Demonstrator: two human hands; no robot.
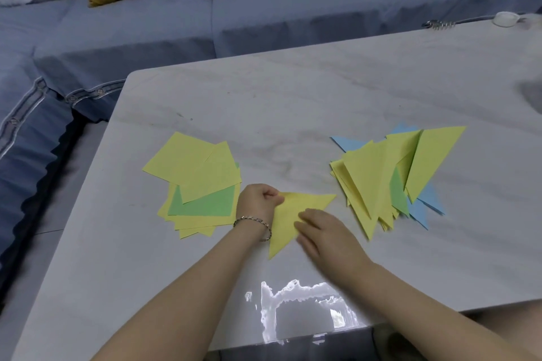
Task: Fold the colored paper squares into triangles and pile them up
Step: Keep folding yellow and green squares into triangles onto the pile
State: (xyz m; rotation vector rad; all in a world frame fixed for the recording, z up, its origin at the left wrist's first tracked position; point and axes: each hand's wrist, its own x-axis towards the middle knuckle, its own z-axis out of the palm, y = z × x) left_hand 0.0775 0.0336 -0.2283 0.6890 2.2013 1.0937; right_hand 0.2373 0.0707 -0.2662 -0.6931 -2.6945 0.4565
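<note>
Left hand pinches, right hand presses yellow triangle.

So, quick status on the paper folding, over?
Left hand pinches yellow triangle; right hand flat on it. Folded pile right, squares left. Nothing blocking.

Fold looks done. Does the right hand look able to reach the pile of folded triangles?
Probably yes: the right hand rests on the yellow triangle, only bare table between it and the pile.
</note>
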